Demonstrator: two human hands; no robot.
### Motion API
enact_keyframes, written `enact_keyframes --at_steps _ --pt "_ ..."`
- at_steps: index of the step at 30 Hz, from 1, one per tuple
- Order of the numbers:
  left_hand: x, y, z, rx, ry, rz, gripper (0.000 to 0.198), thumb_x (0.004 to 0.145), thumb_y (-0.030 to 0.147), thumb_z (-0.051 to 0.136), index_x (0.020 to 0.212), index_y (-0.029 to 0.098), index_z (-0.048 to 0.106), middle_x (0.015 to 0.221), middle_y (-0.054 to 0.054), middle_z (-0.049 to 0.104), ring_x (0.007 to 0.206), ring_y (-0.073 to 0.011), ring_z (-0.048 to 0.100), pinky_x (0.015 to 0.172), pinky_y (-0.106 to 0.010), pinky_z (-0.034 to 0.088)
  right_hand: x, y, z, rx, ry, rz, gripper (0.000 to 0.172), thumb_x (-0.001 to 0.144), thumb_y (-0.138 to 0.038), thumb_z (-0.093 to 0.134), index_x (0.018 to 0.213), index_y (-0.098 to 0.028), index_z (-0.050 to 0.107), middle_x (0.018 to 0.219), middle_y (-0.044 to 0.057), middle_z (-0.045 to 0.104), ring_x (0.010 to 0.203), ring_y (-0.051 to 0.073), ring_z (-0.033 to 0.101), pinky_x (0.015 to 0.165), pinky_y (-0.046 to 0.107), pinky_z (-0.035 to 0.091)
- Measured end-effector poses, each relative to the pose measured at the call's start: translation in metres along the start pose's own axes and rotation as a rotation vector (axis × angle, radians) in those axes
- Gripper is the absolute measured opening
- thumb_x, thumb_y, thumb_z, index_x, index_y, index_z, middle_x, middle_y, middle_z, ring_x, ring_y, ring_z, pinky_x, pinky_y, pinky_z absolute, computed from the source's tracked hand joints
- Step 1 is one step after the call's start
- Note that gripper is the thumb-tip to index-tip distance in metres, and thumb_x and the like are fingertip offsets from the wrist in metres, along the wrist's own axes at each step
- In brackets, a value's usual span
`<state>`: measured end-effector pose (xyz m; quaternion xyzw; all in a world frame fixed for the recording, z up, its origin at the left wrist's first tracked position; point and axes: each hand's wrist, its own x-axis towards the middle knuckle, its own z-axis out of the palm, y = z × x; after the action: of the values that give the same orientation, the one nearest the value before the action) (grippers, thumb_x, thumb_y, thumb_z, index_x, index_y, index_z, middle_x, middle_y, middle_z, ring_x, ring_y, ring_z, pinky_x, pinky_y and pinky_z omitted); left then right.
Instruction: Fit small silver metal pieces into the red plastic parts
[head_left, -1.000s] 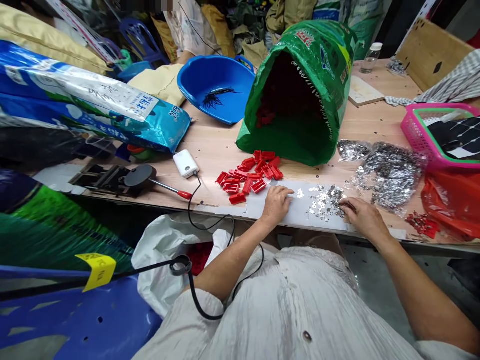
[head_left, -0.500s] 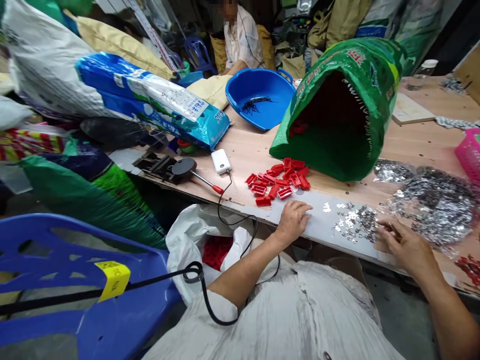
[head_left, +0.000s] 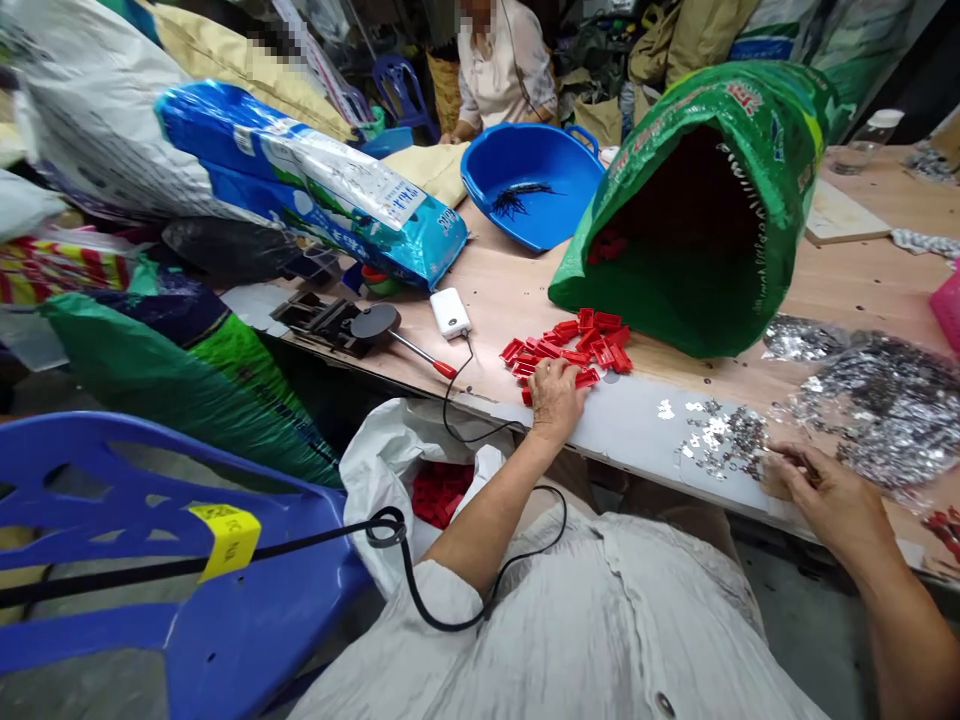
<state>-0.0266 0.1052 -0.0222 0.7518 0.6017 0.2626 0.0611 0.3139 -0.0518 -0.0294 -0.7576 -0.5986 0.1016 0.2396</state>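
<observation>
"So, how is the left hand placed?"

"Fingers half-curled over the red parts, most spread ahead — long axes mixed, any grip hidden."

"And the right hand?"

"Fingers bent, just right of the metal pieces — whether anything is held cannot be told."

A pale grey, streaked shirt with short left sleeve and 1 dark button.

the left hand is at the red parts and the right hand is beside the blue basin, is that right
No: the head view shows the right hand beside the loose silver pieces, not the blue basin. The left hand is indeed at the red parts.
</observation>
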Motion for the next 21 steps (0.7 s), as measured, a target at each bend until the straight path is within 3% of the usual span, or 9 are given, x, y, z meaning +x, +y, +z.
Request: enact_keyframes --at_steps 4,8,11,15,21 --pt "-0.01 0.006 -0.004 -0.456 -0.09 -0.013 0.029 0.076 0.023 0.074 0.103 0.018 0.065 0.109 -0.009 0.068 0.11 -0.0272 0.057 0.099 -0.046 0.043 -0.005 -0.011 -0.003 0.066 0.008 0.014 0.027 0.089 -0.046 0.053 0.099 -0.026 0.068 0.094 0.006 0.073 0.076 0.022 0.067 0.068 0.034 0.048" --pt "-0.03 0.017 -0.013 -1.113 -0.374 -0.216 0.033 0.076 0.029 0.074 0.105 0.016 0.063 0.102 -0.007 0.069 0.091 -0.0179 0.066 0.087 -0.034 0.052 -0.011 -0.029 0.004 0.156 -0.089 -0.02 0.023 0.089 -0.043 0.055 0.097 -0.024 0.067 0.093 0.004 0.072 0.077 0.02 0.066 0.07 0.032 0.048" --pt "-0.048 0.028 -0.024 -1.406 -0.531 -0.372 0.04 0.074 0.03 0.077 0.108 0.016 0.061 0.095 -0.005 0.069 0.084 -0.0145 0.067 0.084 -0.032 0.054 -0.013 -0.041 0.013 0.13 -0.132 -0.093 0.02 0.091 -0.039 0.055 0.096 -0.025 0.067 0.096 0.004 0.071 0.084 0.02 0.065 0.074 0.032 0.048" --pt "-0.063 0.039 -0.036 -1.604 -0.572 -0.459 0.049 0.068 0.026 0.082 0.11 0.019 0.057 0.103 -0.004 0.063 0.085 -0.0166 0.068 0.078 -0.039 0.06 -0.006 -0.054 0.024 0.045 -0.121 -0.159 0.019 0.092 -0.036 0.054 0.097 -0.024 0.068 0.098 0.004 0.07 0.088 0.021 0.066 0.077 0.034 0.049" --pt "-0.074 0.043 -0.044 -1.64 -0.586 -0.473 0.051 0.068 0.024 0.082 0.111 0.02 0.055 0.104 -0.003 0.06 0.085 -0.0179 0.069 0.075 -0.042 0.062 0.009 -0.078 0.036 -0.122 -0.095 -0.23 0.019 0.093 -0.033 0.053 0.101 -0.024 0.068 0.102 0.004 0.07 0.088 0.02 0.065 0.07 0.031 0.048"
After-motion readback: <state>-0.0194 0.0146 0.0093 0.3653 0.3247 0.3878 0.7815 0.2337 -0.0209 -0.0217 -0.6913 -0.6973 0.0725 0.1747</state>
